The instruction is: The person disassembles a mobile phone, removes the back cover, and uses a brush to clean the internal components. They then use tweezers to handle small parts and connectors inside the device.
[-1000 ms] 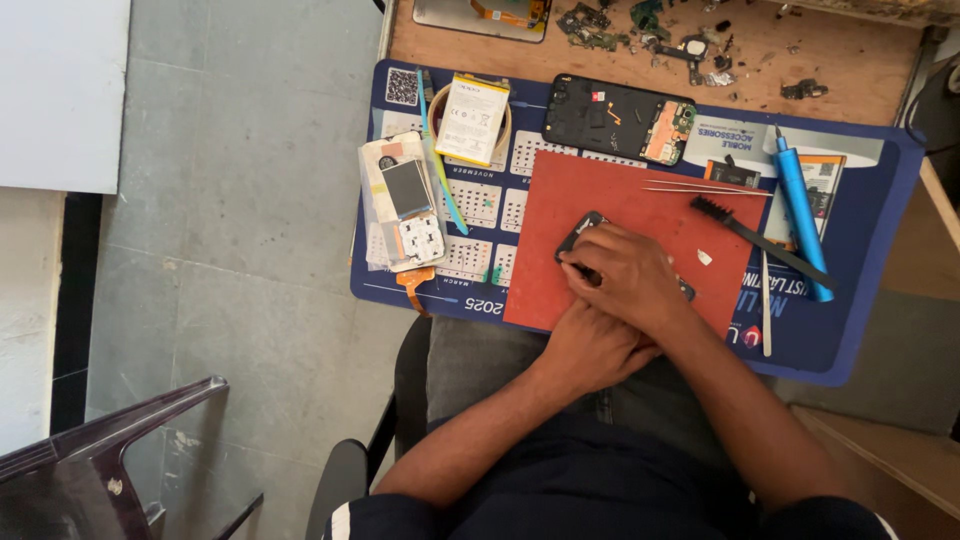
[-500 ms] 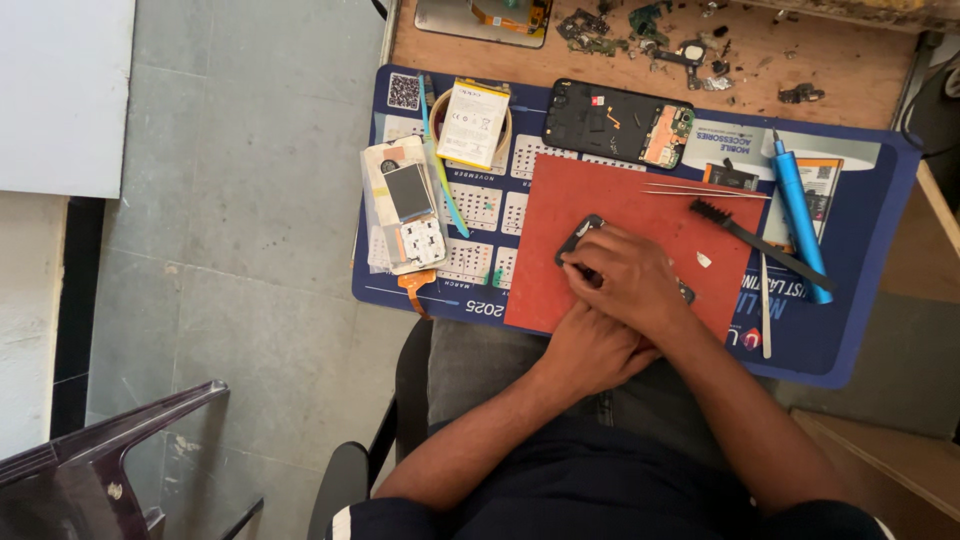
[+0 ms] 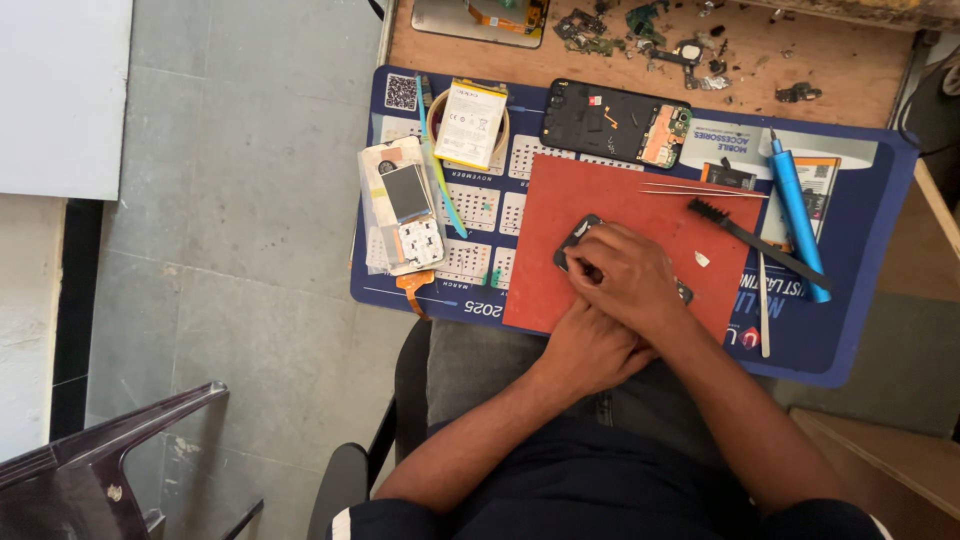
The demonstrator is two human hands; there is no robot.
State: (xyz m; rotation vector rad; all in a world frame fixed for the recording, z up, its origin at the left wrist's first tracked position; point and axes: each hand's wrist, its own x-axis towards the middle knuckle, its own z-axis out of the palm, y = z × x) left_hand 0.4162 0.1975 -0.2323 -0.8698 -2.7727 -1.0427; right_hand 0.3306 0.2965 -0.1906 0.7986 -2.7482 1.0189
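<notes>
A dark phone (image 3: 572,240) lies on a red work mat (image 3: 640,200), and only its left corner and a bit of its right end show. My right hand (image 3: 625,280) lies over it, fingers curled down onto the body. My left hand (image 3: 590,350) sits just below at the mat's near edge. Its fingers are tucked under my right wrist, so what they hold is hidden.
The red mat lies on a blue printed mat (image 3: 850,330) on a wooden bench (image 3: 800,60). On it are a black opened phone (image 3: 615,122), a battery (image 3: 470,122), a small keypad phone (image 3: 408,205), a blue screwdriver (image 3: 797,215), a black brush (image 3: 750,240) and thin tweezers (image 3: 700,190). A dark chair (image 3: 100,460) stands at lower left.
</notes>
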